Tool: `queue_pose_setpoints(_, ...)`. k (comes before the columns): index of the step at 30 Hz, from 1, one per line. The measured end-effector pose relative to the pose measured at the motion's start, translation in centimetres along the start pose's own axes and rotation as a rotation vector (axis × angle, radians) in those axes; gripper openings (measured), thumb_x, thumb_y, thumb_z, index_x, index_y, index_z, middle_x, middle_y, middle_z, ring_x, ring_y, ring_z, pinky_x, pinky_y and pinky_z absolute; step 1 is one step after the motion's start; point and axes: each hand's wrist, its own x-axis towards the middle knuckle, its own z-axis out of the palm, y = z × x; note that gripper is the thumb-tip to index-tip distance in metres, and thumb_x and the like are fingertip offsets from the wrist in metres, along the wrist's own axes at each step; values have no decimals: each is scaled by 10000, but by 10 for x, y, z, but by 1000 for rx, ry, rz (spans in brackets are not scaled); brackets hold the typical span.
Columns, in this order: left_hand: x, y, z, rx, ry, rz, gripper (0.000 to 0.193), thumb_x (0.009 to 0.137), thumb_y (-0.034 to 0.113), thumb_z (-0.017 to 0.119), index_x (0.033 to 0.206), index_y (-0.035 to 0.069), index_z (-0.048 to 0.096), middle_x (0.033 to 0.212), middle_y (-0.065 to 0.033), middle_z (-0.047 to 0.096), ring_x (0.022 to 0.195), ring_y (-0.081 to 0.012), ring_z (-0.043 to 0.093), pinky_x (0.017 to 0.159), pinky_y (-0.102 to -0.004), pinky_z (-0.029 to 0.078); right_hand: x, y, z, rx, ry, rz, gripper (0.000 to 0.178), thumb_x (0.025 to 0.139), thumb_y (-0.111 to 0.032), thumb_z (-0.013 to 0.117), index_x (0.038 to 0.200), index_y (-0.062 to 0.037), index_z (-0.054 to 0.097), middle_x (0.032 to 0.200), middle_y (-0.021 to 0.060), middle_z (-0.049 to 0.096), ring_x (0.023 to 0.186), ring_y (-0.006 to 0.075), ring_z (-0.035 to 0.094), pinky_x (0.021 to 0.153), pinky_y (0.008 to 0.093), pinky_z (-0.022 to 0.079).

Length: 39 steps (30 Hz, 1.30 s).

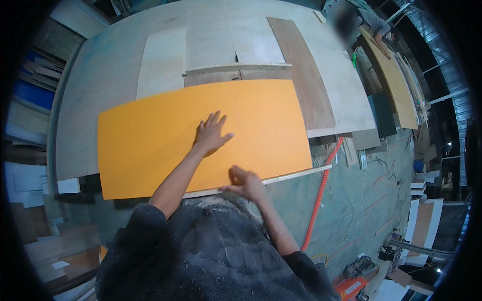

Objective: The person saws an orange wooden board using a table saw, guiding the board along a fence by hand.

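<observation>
A large orange rectangular panel [261, 125] lies flat across the near part of the worktable and reaches past its front edge at the left. My left hand [212, 134] rests on the middle of this panel, palm down with its fingers spread. At the panel's near edge is my right hand [247, 184], fingers loosely curled and the thumb held apart from them. I see nothing between them. Just below the panel's edge runs a pale wooden strip [296, 175], partly hidden behind my right hand.
Beyond the panel, a narrow brown board [304, 75] and a pale board [163, 62] lie on the worktable [85, 90]. A red coiled hose [318, 203] hangs down to the floor at right. At far right a person [374, 30] leans over a yellowish board [394, 80].
</observation>
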Motion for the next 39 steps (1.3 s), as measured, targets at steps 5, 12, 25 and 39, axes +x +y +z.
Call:
queue_pose_setpoints(5, -142, -99, 4, -139, 664, -381, 290, 909, 222, 788, 1096, 33, 672, 1138, -171, 694, 1124, -388, 643, 992, -517, 496, -6, 118, -70, -247, 456, 347, 544, 898, -510, 768, 1192, -60, 689, 996, 236, 720, 980, 432, 676, 870, 547, 526)
queue_pose_setpoints(12, -288, -189, 7, -1071, 608, -1596, 380, 1068, 466, 613, 1154, 96, 631, 1123, -79, 630, 958, -234, 613, 790, -450, 530, -10, 195, -128, -476, 434, 734, 880, 869, -772, 633, 1228, 28, 705, 1251, 255, 655, 1222, 435, 587, 1095, 584, 388)
queue_pose_setpoints(25, -312, -276, 60, -1445, 624, -1234, 411, 1097, 414, 582, 1351, 93, 609, 1308, -81, 675, 1196, -238, 645, 1005, -424, 560, 15, 198, -113, -413, 484, 647, 929, 880, -788, 639, 1282, 49, 654, 1250, 246, 647, 1210, 410, 600, 1040, 584, 430)
queue_pose_setpoints(39, -316, -241, 60, -1463, 561, -1166, 458, 1114, 411, 544, 1411, 63, 562, 1380, -88, 653, 1268, -235, 628, 1098, -440, 508, -2, 211, -132, -388, 430, 686, 919, 857, -799, 668, 1194, 56, 654, 1167, 265, 658, 1161, 426, 622, 1056, 584, 412)
